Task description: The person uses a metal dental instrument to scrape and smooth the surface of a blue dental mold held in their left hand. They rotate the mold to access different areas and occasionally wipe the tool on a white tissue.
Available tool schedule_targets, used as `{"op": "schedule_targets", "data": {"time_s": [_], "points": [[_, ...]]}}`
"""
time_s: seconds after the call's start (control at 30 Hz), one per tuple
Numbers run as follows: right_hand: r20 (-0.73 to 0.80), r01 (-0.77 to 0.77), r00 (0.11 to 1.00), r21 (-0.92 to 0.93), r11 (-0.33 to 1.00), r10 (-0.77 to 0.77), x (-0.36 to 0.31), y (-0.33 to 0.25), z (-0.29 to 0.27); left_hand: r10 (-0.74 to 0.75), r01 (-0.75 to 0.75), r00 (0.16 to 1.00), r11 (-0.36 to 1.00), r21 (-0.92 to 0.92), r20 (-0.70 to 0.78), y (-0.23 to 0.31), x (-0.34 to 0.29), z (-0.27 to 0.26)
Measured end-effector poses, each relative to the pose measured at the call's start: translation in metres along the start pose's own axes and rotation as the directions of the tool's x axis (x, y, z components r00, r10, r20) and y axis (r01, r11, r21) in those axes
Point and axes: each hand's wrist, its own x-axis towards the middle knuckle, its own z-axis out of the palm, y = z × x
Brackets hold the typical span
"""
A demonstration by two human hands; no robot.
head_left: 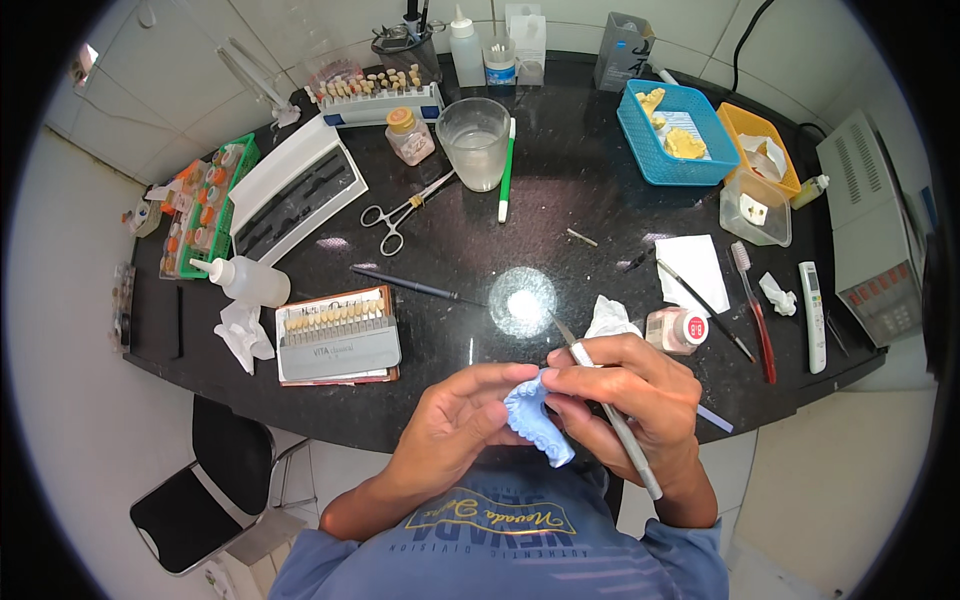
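Close to my body, over the front edge of the dark bench, I hold a blue dental cast [537, 422] shaped like an arch of teeth. My left hand [459, 420] grips its left side between thumb and fingers. In my right hand [630, 400] lies a craft knife [622, 437] with a silver handle, its pointed blade angled up and away past the fingers. The fingertips of that hand also touch the cast's upper end. Part of the cast is hidden behind the fingers.
On the left are a tooth shade guide [338, 338], a white squeeze bottle [250, 281] and scissor-handled forceps [400, 216]. A glass of cloudy liquid [475, 145] stands at the back. To the right are a pink-filled jar [672, 331], a red toothbrush [757, 320] and a blue basket [660, 172].
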Motion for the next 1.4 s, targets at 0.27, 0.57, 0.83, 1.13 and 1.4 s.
{"op": "schedule_targets", "data": {"time_s": [0.27,0.57,0.83,1.13,1.4], "points": [[-0.335,-0.003,0.935,0.322,0.947,0.117,-0.021,-0.006,0.004,0.205,-0.207,0.973,0.978,-0.009,-0.107,-0.005,0.008,0.005],[0.049,0.006,0.999,0.113,0.994,-0.011,-0.021,-0.006,-0.023,0.460,-0.437,0.874,0.885,0.164,-0.156,-0.015,0.007,0.000],[0.103,-0.084,0.992,0.168,0.982,0.067,-0.010,-0.010,-0.009,0.394,-0.381,0.916,0.913,0.145,-0.071,-0.008,0.003,-0.001],[0.141,-0.117,0.987,0.313,0.942,0.076,-0.002,-0.012,-0.002,0.155,-0.154,0.987,0.988,-0.019,0.039,0.008,-0.008,-0.003],[0.055,-0.091,0.995,0.294,0.952,0.079,-0.018,-0.010,0.012,0.109,-0.106,0.990,0.994,-0.037,0.084,0.009,-0.007,-0.003]]}}
